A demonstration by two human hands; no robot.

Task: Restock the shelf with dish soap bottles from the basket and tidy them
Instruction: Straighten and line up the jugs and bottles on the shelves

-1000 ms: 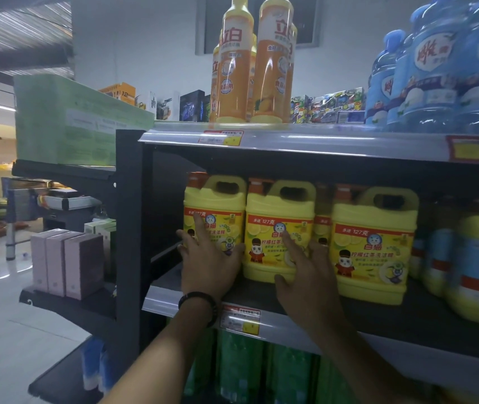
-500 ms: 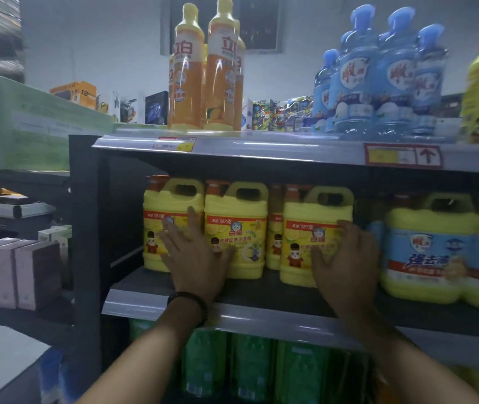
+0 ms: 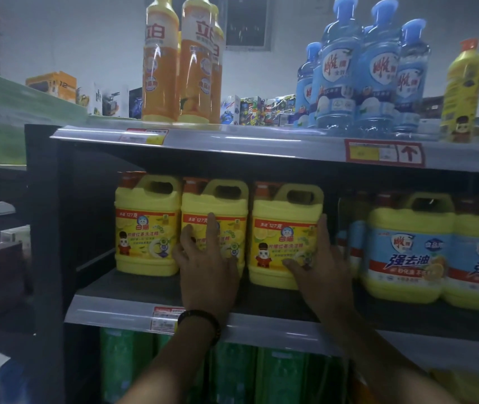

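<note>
Three yellow dish soap jugs with red caps stand in a row on the middle shelf [image 3: 133, 290]: the left jug [image 3: 146, 225], the middle jug [image 3: 226, 211] and the right jug [image 3: 283, 234]. My left hand [image 3: 206, 269] lies flat against the front of the middle jug, fingers spread. My right hand [image 3: 322, 263] presses on the right jug's front and right side, thumb on the label. Neither hand is closed around a jug. The basket is out of view.
Yellow-and-blue soap jugs [image 3: 410, 249] fill the shelf to the right. On the top shelf stand orange bottles [image 3: 174, 59], blue bottles [image 3: 363, 71] and a yellow bottle [image 3: 462, 91]. Green bottles [image 3: 232, 374] sit below. A black upright [image 3: 43, 228] bounds the shelf on the left.
My view has shifted right along the shelf. My left hand moved from the left jug to the middle one, my right hand from the middle jug to the right one; the jugs now stand closer together.
</note>
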